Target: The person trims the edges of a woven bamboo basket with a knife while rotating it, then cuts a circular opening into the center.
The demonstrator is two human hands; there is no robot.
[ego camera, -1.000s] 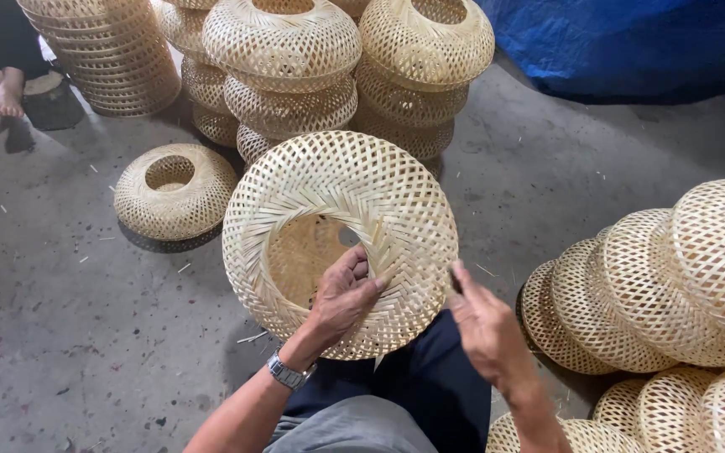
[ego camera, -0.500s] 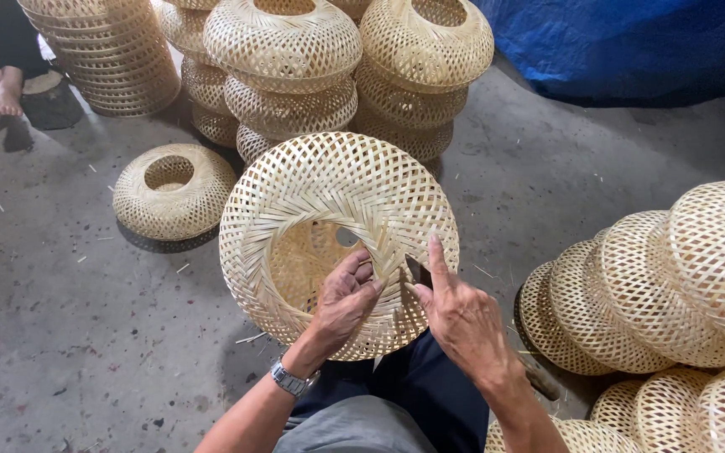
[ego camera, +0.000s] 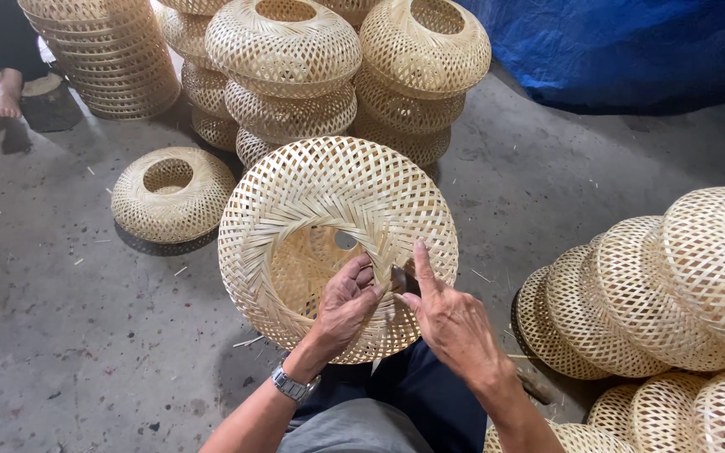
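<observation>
A round woven bamboo basket [ego camera: 329, 193] stands tilted on my lap with its open side facing me. My left hand [ego camera: 347, 304], a watch on its wrist, grips the near rim with the fingers curled into the opening. My right hand [ego camera: 451, 319] rests against the rim just to the right, forefinger pointing up. It presses a small dark blade-like tool [ego camera: 402, 278] onto the weave between the two hands.
Stacks of the same woven baskets [ego camera: 295, 75] stand behind. One lone basket [ego camera: 171, 193] lies on the concrete floor at left, and a row leans at right [ego camera: 656, 294]. A blue tarp [ego camera: 631, 50] hangs at the back. Another person's bare feet [ego camera: 2, 96] show at top left.
My right hand has come in from the right side onto the basket's rim beside my left hand. The basket has turned slightly.
</observation>
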